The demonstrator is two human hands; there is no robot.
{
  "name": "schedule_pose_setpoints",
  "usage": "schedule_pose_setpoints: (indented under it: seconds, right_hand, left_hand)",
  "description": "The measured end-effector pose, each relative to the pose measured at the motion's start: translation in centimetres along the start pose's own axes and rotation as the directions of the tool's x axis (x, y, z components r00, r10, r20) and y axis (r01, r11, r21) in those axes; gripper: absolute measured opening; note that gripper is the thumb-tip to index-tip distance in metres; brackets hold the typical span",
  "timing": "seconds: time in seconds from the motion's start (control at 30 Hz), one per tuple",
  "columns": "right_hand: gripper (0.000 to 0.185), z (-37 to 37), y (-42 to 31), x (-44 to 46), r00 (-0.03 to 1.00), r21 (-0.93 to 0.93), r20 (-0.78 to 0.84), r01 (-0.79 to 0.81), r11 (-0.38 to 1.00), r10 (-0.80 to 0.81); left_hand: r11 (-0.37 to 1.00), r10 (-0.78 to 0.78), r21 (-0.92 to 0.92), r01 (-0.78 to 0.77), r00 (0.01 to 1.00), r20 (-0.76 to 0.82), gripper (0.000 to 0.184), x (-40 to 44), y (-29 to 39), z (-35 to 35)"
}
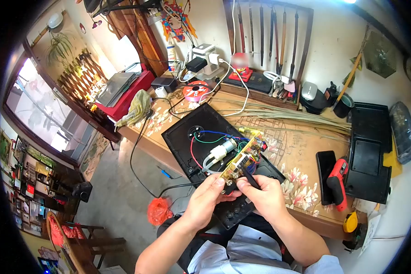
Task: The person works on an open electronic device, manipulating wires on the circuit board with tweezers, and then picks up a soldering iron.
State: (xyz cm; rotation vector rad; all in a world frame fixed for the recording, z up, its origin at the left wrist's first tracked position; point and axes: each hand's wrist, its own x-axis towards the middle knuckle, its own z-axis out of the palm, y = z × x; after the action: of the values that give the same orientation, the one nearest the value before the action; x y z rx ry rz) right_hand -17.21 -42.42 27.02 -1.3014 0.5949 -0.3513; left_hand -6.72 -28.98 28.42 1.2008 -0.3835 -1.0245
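Observation:
My left hand [206, 197] is closed on the lower end of a yellow circuit board [246, 153], which is held tilted above an opened black casing [182, 132]. My right hand [263, 194] pinches a slim black tool [250, 177], its tip close to the board's face. Coloured wires run from the board into the casing. A small motor pump [223, 150] with a clear tube lies beside the board. Below my hands is a black panel with round knobs [233, 213]. What the tool's tip touches is too small to tell.
On the table's right are a black phone [324, 177], a red-and-black power tool [338, 183] and black trays [371, 150]. A yellow tape measure [350, 222] is at the edge. Tape roll [196, 91], cloth [138, 108] and cables are at the back left.

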Motion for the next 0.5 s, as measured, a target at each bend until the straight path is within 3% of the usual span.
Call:
schedule_pose_setpoints:
  seconds: [0.07, 0.17, 0.4, 0.5]
  right_hand:
    - [0.022, -0.3, 0.5, 0.5, 0.998, -0.003, 0.056, -0.020, 1.000, 0.020]
    - [0.021, -0.4, 0.2, 0.7, 0.993, -0.013, 0.001, -0.115, 0.993, 0.115]
    - [0.023, 0.2, -0.2, 0.7, 0.995, 0.090, -0.063, -0.069, 0.994, 0.075]
    - [0.021, 0.2, -0.2, 0.5, 0.993, -0.065, -0.103, -0.070, 0.995, 0.063]
  left_hand:
    - [0.999, 0.036, 0.024, -0.036, 0.999, -0.013, 0.043, -0.1, -0.4, 0.6]
    - [0.996, 0.075, 0.052, -0.073, 0.997, -0.035, 0.043, -0.3, -1.0, 1.3]
    - [0.982, 0.159, 0.111, -0.155, 0.987, -0.026, 0.041, 0.0, -1.7, 1.9]
    - [0.992, 0.123, 0.028, -0.122, 0.991, -0.054, 0.040, 0.3, -2.1, 1.6]
